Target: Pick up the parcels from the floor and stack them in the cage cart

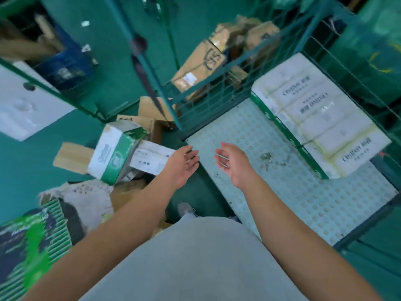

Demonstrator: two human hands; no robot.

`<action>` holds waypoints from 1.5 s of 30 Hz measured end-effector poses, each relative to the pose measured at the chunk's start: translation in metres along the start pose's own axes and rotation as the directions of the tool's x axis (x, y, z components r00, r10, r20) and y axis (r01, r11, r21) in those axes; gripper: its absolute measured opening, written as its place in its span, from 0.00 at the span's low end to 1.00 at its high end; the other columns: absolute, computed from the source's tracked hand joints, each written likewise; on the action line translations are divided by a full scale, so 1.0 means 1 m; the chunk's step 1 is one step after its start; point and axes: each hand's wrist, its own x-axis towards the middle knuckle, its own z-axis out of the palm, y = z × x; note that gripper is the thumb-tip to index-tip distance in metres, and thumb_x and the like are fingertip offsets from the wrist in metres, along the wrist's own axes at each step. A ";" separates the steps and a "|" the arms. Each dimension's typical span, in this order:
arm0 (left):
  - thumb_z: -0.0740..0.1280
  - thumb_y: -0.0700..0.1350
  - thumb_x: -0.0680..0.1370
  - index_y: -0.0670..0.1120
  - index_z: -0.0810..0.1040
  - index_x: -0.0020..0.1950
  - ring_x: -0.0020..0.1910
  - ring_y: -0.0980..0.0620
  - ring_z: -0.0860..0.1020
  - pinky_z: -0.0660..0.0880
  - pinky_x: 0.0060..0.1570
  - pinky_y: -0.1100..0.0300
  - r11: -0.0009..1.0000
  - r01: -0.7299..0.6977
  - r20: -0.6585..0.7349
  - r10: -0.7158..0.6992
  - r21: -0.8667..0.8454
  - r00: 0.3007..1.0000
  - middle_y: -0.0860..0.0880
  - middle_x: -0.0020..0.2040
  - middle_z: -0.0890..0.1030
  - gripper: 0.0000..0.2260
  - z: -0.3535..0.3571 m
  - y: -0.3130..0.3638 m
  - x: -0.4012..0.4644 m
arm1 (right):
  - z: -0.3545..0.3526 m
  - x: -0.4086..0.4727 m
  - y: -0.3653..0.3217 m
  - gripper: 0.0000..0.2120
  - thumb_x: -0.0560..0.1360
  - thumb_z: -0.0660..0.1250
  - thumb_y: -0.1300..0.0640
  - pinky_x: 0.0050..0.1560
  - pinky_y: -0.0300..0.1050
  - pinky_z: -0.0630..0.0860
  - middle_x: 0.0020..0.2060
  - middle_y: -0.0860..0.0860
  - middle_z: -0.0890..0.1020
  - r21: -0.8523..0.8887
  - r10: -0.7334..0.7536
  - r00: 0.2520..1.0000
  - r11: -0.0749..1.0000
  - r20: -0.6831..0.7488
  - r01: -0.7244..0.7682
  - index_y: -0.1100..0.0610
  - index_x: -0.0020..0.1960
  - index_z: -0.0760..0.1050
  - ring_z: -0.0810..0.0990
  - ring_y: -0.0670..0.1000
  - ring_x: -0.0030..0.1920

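The cage cart's perforated pale floor lies in front of me on the right, with green wire walls behind it. A long white pack of tissue bundles lies inside along the right wall. On the floor to the left sit a white and green box, tilted, a white labelled parcel beside it, and brown cartons. My left hand and my right hand hover empty with relaxed fingers over the cart's front left corner, palms facing each other.
A green striped box and a crumpled pale sack lie at the lower left. More brown cartons sit behind the cart's wire wall. Another cage with a white parcel stands at the left. My shoe is on the green floor.
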 end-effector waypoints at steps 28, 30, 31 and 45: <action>0.66 0.44 0.83 0.44 0.76 0.68 0.62 0.47 0.80 0.76 0.66 0.52 0.620 -0.213 -0.333 -0.082 -0.755 0.939 0.46 0.59 0.83 0.14 -0.311 0.027 -0.041 | 0.323 0.012 0.096 0.10 0.84 0.63 0.53 0.59 0.49 0.80 0.57 0.53 0.83 -0.772 0.217 0.933 0.629 0.286 0.091 0.53 0.64 0.75 0.83 0.53 0.58; 0.66 0.44 0.83 0.44 0.77 0.67 0.64 0.47 0.80 0.74 0.69 0.51 0.587 -0.228 -0.347 -0.097 -0.777 0.933 0.46 0.58 0.83 0.13 -0.314 0.030 -0.037 | 0.332 0.021 0.094 0.11 0.84 0.64 0.53 0.55 0.48 0.80 0.57 0.53 0.83 -0.787 0.246 0.924 0.611 0.292 0.086 0.53 0.65 0.76 0.83 0.53 0.57; 0.66 0.44 0.83 0.44 0.78 0.65 0.64 0.47 0.80 0.73 0.70 0.50 0.574 -0.232 -0.351 -0.104 -0.785 0.931 0.47 0.58 0.83 0.11 -0.315 0.032 -0.036 | 0.334 0.025 0.093 0.11 0.84 0.64 0.53 0.53 0.47 0.80 0.57 0.53 0.83 -0.791 0.253 0.922 0.606 0.292 0.084 0.53 0.65 0.76 0.84 0.53 0.57; 0.64 0.44 0.84 0.45 0.75 0.70 0.60 0.47 0.81 0.74 0.69 0.48 0.521 -0.304 -0.457 -0.192 -0.797 0.869 0.46 0.60 0.82 0.15 -0.315 0.082 0.047 | 0.384 0.149 0.057 0.07 0.84 0.63 0.55 0.50 0.45 0.80 0.55 0.54 0.83 -0.878 0.343 0.905 0.475 0.250 0.063 0.53 0.60 0.77 0.82 0.52 0.53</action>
